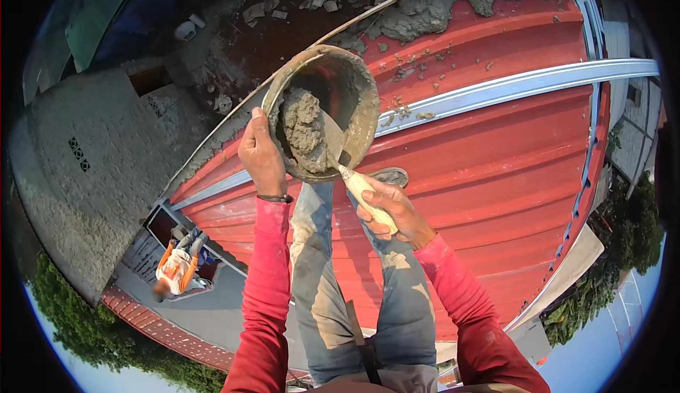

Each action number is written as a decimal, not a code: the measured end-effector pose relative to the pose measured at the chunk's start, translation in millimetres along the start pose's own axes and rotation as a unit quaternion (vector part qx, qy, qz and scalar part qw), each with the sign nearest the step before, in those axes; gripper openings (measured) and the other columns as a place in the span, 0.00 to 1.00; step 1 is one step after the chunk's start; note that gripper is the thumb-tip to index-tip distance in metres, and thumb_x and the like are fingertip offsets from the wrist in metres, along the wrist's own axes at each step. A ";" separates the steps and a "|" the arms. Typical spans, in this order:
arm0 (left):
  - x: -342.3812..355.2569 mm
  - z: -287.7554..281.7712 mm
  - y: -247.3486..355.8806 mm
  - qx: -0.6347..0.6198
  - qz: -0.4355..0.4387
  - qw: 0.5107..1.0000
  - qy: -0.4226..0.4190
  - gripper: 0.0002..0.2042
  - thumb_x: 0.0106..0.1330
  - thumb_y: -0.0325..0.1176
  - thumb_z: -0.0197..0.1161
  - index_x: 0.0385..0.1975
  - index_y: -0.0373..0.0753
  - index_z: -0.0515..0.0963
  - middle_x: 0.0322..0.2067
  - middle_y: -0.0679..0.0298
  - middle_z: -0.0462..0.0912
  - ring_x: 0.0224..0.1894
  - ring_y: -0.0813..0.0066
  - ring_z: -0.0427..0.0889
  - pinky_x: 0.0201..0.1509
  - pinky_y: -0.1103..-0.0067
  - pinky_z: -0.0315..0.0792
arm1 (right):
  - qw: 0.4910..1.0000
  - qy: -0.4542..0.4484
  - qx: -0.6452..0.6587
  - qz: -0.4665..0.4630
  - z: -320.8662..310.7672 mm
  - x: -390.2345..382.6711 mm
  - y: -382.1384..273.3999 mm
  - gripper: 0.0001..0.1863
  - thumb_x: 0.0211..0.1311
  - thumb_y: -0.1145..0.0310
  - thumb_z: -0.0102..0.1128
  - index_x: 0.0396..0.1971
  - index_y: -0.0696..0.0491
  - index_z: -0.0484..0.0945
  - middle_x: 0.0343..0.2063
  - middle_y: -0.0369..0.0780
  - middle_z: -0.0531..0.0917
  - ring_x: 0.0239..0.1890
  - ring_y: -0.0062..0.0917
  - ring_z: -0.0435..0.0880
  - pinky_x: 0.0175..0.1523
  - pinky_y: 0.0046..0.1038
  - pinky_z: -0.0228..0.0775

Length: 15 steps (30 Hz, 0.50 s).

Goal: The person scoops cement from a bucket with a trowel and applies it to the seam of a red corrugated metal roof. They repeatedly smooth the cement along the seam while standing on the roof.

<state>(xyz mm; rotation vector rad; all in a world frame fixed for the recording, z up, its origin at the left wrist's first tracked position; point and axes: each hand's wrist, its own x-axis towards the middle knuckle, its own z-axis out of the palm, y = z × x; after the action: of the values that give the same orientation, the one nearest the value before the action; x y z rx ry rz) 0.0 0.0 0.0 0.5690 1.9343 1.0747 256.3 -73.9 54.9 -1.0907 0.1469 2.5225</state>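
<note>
Two hands share the work: your left hand [262, 153] grips the rim of the mortar pan [322, 113], fingers curled over the near-left edge and thumb outside, so the pan hangs tilted toward you and its contents stay reachable. Inside it, a grey lump of wet mortar [303, 129] sits against the lower-left wall, where the tilt has let it settle. Your right hand [389, 210] is closed fully round the pale wooden handle of the trowel [347, 166], whose blade reaches over the pan's near rim and lies against the mortar, angled as if for scooping. The pan is held out in front of your knees, above the red corrugated roof [496, 145] you stand on; your mortar-stained jeans [319, 272] and one shoe [388, 176] show directly beneath it. A pale metal strip [510, 87] crosses the sheeting just beyond, and rough mortar [439, 7] is packed along the roof's upper edge. Far below on the left, another person [177, 267] in orange and white is on the ground beside a grey rendered wall [78, 173].
</note>
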 end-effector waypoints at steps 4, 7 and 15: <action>-21.8 -30.0 -49.1 -0.031 -0.043 0.988 0.144 0.24 0.84 0.48 0.53 0.46 0.29 0.84 0.38 0.69 0.83 0.40 0.80 0.76 0.47 0.78 0.72 | 0.990 0.111 0.050 -0.067 31.0 7.8 -10.3 0.33 0.76 0.62 0.56 0.78 0.48 0.64 0.31 0.38 0.78 0.16 0.16 0.71 0.16 0.22 0.62; -20.4 -48.1 -68.7 0.054 -0.029 0.979 0.194 0.25 0.84 0.50 0.54 0.40 0.31 0.83 0.31 0.70 0.78 0.34 0.79 0.71 0.40 0.78 0.69 | 0.963 0.212 0.037 -0.160 33.3 74.2 -55.5 0.25 0.74 0.64 0.55 0.67 0.53 0.73 0.31 0.39 0.78 0.18 0.18 0.73 0.18 0.24 0.64; -34.3 -82.7 -97.7 0.072 -0.058 0.980 0.177 0.23 0.83 0.49 0.55 0.39 0.31 0.83 0.33 0.68 0.83 0.34 0.80 0.75 0.42 0.77 0.73 | 0.930 0.278 -0.074 -0.228 32.8 100.2 -79.1 0.13 0.75 0.64 0.54 0.49 0.58 0.73 0.31 0.40 0.77 0.21 0.22 0.81 0.18 0.28 0.72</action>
<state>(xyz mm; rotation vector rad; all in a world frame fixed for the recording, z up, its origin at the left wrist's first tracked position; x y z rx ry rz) -49.4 -115.0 -43.7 0.3525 2.3399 1.0182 202.4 37.7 10.0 -1.6597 -0.1357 1.7892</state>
